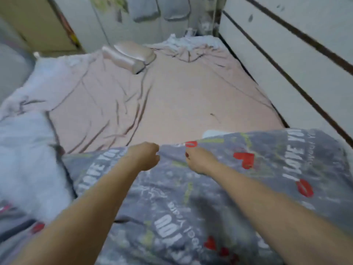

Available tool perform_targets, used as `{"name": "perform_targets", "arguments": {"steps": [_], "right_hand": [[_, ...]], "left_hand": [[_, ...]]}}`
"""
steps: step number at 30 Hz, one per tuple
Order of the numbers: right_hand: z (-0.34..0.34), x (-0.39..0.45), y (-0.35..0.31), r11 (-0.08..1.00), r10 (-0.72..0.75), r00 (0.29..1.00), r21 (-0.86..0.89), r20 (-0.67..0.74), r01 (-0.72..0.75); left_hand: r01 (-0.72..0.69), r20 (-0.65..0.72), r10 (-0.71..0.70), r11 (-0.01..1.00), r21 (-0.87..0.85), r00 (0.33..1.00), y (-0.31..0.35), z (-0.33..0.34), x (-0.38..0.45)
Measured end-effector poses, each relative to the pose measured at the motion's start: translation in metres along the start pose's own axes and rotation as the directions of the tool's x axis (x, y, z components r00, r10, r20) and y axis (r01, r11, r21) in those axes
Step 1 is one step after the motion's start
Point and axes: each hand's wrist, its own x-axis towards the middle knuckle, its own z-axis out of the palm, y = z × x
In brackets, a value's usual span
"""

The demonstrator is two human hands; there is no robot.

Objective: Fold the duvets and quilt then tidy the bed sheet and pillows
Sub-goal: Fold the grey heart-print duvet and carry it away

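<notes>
Gripping the far edge of the grey printed duvet [200, 197] with both fists, we stand at the near end of the bed. The left hand [146, 156] is curled tight on the hem, and the right hand [198, 159] pinches the same hem just beside it, so the two hands sit close together near the middle of the edge. The duvet covers the near part of the bed and drapes toward us; the picture is blurred, so its corners cannot be made out.

Beyond the hands lies the pink bed sheet [172, 96], creased and rumpled, most of all on its left half. A pink pillow [129, 56] rests near the head of the bed, askew. A white quilt [28, 159] is bunched along the left side, touching the duvet.

We judge the step in hand to be the first fold of the duvet, with most of the task still ahead (sheet and pillow look untouched). To do it well, we would slide the hands apart along the hem until each reaches a corner, since a central grip lets the sides sag. We would then keep the edge taut and level, lay it square on the opposite edge, and smooth out trapped air before folding again.
</notes>
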Motion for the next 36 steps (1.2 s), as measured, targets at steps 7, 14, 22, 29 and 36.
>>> {"name": "perform_targets", "arguments": {"steps": [7, 14, 22, 29, 36], "right_hand": [[0.042, 0.008, -0.311, 0.919, -0.383, 0.908, -0.024, 0.167, 0.393], [0.086, 0.052, -0.482, 0.916, -0.401, 0.896, 0.059, 0.191, 0.397], [0.194, 0.209, -0.637, 0.97, -0.23, 0.953, 0.131, 0.2, 0.206], [0.258, 0.34, -0.673, 0.99, 0.134, 0.986, 0.023, 0.103, -0.137], [0.281, 0.355, -0.693, 0.778, 0.268, 0.921, 0.501, 0.283, -0.38]], "left_hand": [[0.443, 0.017, -0.453, 0.862, -0.248, 0.891, -0.263, 0.051, -0.194], [0.614, 0.162, -0.606, 0.687, -0.388, 0.779, -0.403, 0.105, -0.285], [0.589, 0.108, -0.606, 0.691, -0.42, 0.788, -0.604, 0.146, -0.224], [0.554, 0.234, -0.509, 0.685, -0.473, 0.829, -0.729, 0.207, -0.178], [0.579, 0.279, -0.518, 0.618, -0.532, 0.809, -0.781, 0.242, -0.162]]}}
